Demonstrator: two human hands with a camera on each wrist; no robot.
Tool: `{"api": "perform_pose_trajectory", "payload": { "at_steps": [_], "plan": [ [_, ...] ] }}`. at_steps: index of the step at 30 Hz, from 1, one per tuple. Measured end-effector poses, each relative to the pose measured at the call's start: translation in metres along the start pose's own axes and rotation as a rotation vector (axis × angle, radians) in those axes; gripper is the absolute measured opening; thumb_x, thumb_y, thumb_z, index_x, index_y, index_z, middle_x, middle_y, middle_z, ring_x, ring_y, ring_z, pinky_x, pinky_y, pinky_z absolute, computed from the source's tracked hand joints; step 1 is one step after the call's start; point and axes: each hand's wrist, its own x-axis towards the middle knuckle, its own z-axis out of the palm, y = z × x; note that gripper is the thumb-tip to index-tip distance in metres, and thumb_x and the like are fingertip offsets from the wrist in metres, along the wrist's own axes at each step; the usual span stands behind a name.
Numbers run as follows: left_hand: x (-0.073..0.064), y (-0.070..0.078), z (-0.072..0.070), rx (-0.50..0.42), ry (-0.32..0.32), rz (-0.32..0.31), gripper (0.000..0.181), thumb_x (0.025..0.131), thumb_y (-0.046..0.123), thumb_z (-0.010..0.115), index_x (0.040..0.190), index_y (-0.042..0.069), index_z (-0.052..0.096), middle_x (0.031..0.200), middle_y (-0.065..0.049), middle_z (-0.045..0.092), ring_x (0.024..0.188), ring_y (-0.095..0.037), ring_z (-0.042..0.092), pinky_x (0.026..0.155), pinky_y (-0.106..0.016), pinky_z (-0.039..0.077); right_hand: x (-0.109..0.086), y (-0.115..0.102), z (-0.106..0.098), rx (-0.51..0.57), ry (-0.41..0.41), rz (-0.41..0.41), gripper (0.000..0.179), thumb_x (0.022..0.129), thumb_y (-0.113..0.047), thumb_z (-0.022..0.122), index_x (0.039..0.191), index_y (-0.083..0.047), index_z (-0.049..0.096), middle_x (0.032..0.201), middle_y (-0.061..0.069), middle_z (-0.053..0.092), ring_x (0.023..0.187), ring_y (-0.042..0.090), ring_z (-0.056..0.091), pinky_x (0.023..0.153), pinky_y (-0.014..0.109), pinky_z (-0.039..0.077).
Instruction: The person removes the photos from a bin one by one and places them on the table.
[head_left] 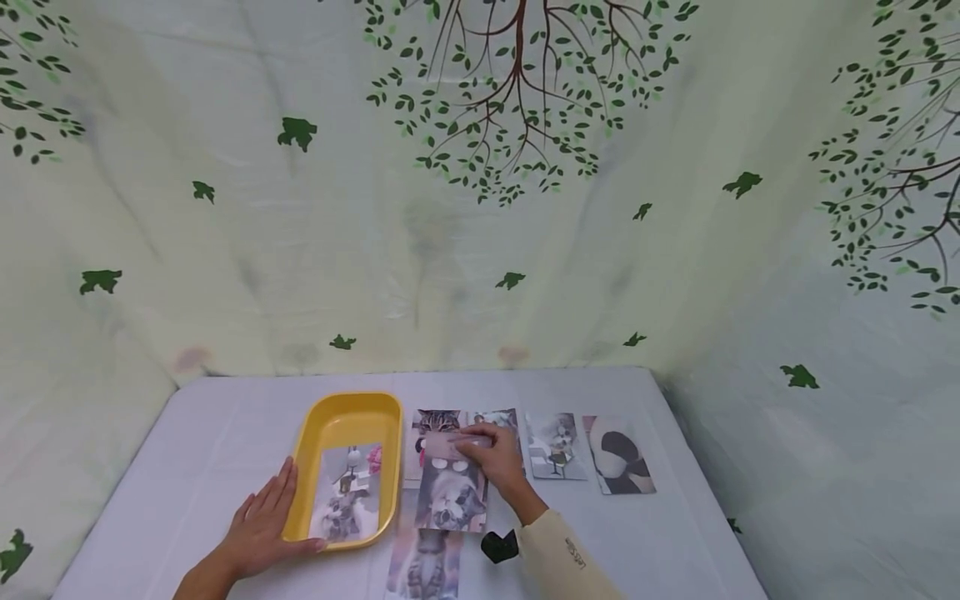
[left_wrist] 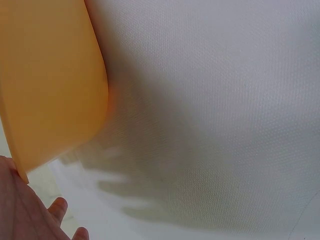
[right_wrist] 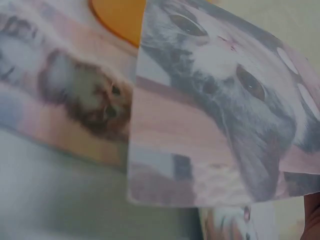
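My right hand [head_left: 501, 462] pinches the top edge of a cat photo card [head_left: 452, 500] and holds it over other cards. In the right wrist view this cat photo card [right_wrist: 215, 100] shows a grey-and-white cat's face, large and close. My left hand [head_left: 264, 518] rests against the left side of a yellow tray [head_left: 358, 402], fingers extended and thumb near its lower corner. The left wrist view shows the tray's outer wall [left_wrist: 50, 90] beside that hand [left_wrist: 25, 210]. Inside the tray lies a photo card [head_left: 345, 504] with a pink patch.
A tabby cat card [head_left: 438, 419] and a kitten card [head_left: 425, 568] are partly covered by the held card. Further right lie a partly hidden card [head_left: 498, 417], a grey animal card [head_left: 555, 446] and a black-and-white card [head_left: 619, 454]. A dark heart shape [head_left: 500, 547] shows by the right sleeve.
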Motion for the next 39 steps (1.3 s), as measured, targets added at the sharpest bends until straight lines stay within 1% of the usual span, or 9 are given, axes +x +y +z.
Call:
{"api": "perform_pose_trajectory", "payload": {
  "at_steps": [3,5,9,16,17,21,25,31,39],
  "plan": [
    [0.0,0.001,-0.001,-0.01,-0.011,-0.007,0.13,0.072,0.065,0.068,0.15,-0.005,-0.009,0.158,-0.024,-0.003,0.136,-0.051,0.012,0.103,-0.072,0.009,-0.001,0.022,-0.012,-0.01,0.0,0.018,0.022,0.082,-0.011,0.076,0.102,-0.001,0.074,0.109,0.014,0.068,0.108,0.024,0.058,0.089,0.029,0.048],
    [0.0,0.001,-0.001,-0.012,-0.007,-0.005,0.13,0.072,0.064,0.069,0.15,-0.006,-0.009,0.158,-0.024,-0.002,0.136,-0.052,0.012,0.103,-0.073,0.009,-0.005,0.035,-0.019,-0.018,0.002,0.006,0.025,0.082,-0.014,0.077,0.102,-0.001,0.073,0.107,0.013,0.069,0.106,0.024,0.059,0.09,0.03,0.049],
    [0.0,0.002,-0.001,-0.005,0.007,0.008,0.129,0.072,0.063,0.069,0.15,-0.005,-0.009,0.158,-0.023,-0.002,0.136,-0.051,0.013,0.103,-0.073,0.01,-0.017,0.053,-0.035,-0.095,0.022,0.007,0.027,0.083,-0.018,0.076,0.103,0.0,0.073,0.103,0.009,0.071,0.104,0.021,0.061,0.089,0.034,0.05],
    [0.003,0.004,-0.002,-0.021,-0.042,-0.023,0.129,0.073,0.064,0.068,0.149,-0.007,-0.009,0.158,-0.024,-0.006,0.137,-0.052,0.009,0.103,-0.073,0.005,-0.039,0.067,-0.06,-0.14,-0.007,0.105,0.019,0.083,-0.014,0.076,0.099,-0.004,0.074,0.1,0.008,0.069,0.101,0.024,0.06,0.086,0.037,0.048],
    [0.003,0.004,-0.003,-0.021,-0.046,-0.025,0.13,0.073,0.064,0.068,0.149,-0.007,-0.01,0.158,-0.024,-0.007,0.137,-0.053,0.008,0.103,-0.073,0.005,-0.041,0.07,-0.061,-0.151,-0.004,0.102,0.019,0.082,-0.013,0.076,0.097,-0.003,0.074,0.099,0.009,0.07,0.101,0.026,0.06,0.086,0.036,0.048],
    [0.001,0.003,-0.003,-0.019,-0.032,-0.018,0.13,0.073,0.065,0.068,0.149,-0.005,-0.012,0.158,-0.023,-0.011,0.136,-0.053,0.009,0.103,-0.073,0.006,-0.047,0.091,-0.06,-0.21,0.019,0.077,0.019,0.078,-0.014,0.079,0.095,-0.004,0.075,0.095,0.008,0.072,0.1,0.026,0.063,0.085,0.033,0.049],
    [0.0,0.001,-0.003,-0.017,-0.013,-0.009,0.13,0.073,0.065,0.068,0.149,-0.005,-0.012,0.158,-0.023,-0.011,0.135,-0.054,0.011,0.102,-0.073,0.007,-0.051,0.101,-0.053,-0.293,0.046,0.034,0.018,0.077,-0.017,0.08,0.093,-0.009,0.076,0.092,0.002,0.073,0.096,0.021,0.065,0.085,0.031,0.05],
    [0.002,0.0,-0.002,-0.034,-0.039,-0.028,0.132,0.073,0.064,0.069,0.148,-0.005,-0.014,0.158,-0.023,-0.012,0.136,-0.054,0.007,0.102,-0.073,0.004,-0.055,0.103,-0.044,-0.348,0.099,-0.042,0.017,0.076,-0.014,0.08,0.092,-0.01,0.075,0.091,0.002,0.073,0.095,0.022,0.066,0.085,0.037,0.051],
    [0.005,0.003,-0.002,-0.043,-0.054,-0.029,0.129,0.074,0.063,0.068,0.148,-0.007,-0.011,0.158,-0.024,-0.012,0.136,-0.054,0.006,0.102,-0.073,0.003,-0.057,0.102,-0.043,-0.401,0.109,-0.101,0.021,0.076,-0.011,0.08,0.096,-0.009,0.075,0.093,-0.001,0.071,0.093,0.018,0.066,0.087,0.036,0.051]
  ]
}}
